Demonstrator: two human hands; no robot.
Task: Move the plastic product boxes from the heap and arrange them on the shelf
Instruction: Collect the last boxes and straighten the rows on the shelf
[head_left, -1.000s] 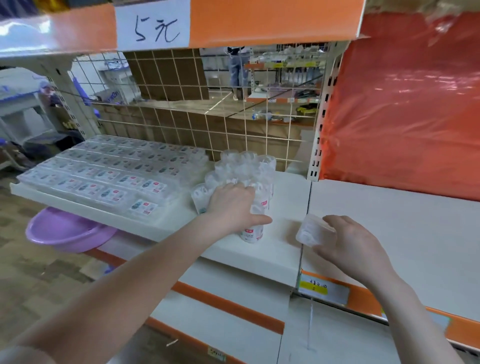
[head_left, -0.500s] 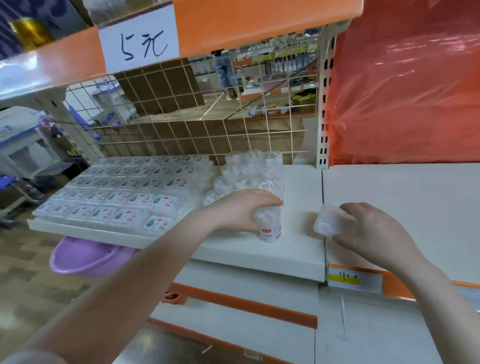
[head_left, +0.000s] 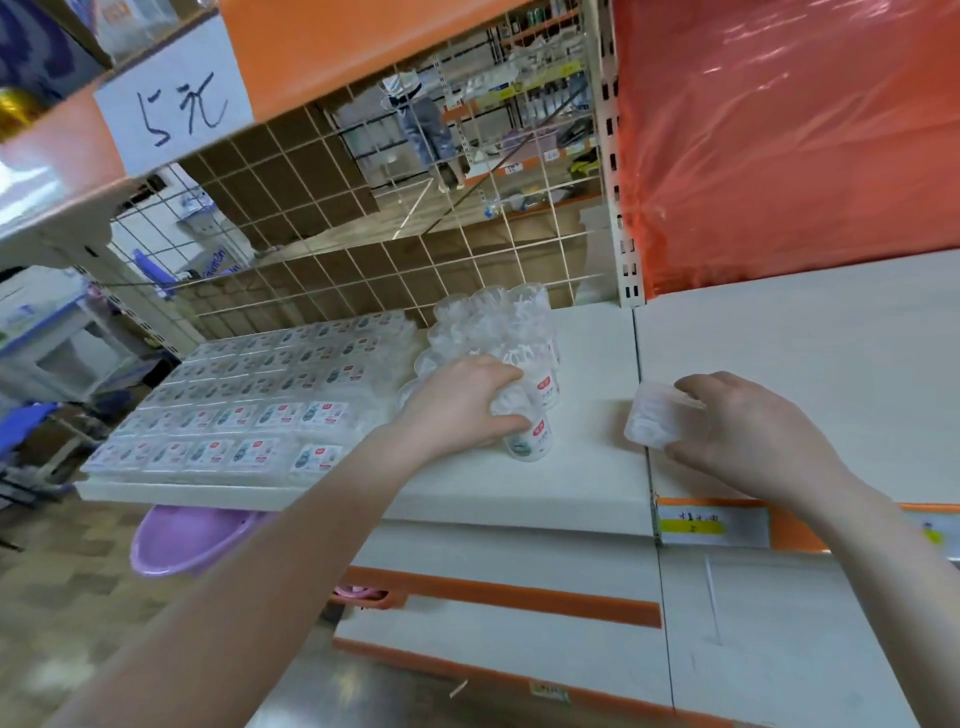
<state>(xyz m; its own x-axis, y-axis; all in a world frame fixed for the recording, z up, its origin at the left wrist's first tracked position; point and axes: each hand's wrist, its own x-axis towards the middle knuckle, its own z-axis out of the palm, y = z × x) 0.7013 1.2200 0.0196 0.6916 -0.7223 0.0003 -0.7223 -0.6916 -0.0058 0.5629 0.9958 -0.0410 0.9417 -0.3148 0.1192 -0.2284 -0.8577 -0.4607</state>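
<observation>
Several clear plastic product boxes (head_left: 493, 327) stand upright in a cluster on the white shelf (head_left: 587, 467). My left hand (head_left: 462, 405) grips the frontmost box (head_left: 530, 441) of that cluster from above; its label faces me. My right hand (head_left: 748, 431) holds another clear box (head_left: 654, 415) tilted just above the shelf, to the right of the cluster, near the seam between two shelf boards.
Flat labelled packs (head_left: 249, 395) lie in rows on the shelf's left part. A wire grid (head_left: 363, 249) backs the shelf. Orange plastic sheeting (head_left: 789, 130) hangs at the right. A purple basin (head_left: 187, 540) sits under the shelf. A price sign (head_left: 171, 104) hangs above.
The view has shifted and moved closer. My left hand stays on the front box of the cluster; my right hand keeps hold of its box beside it.
</observation>
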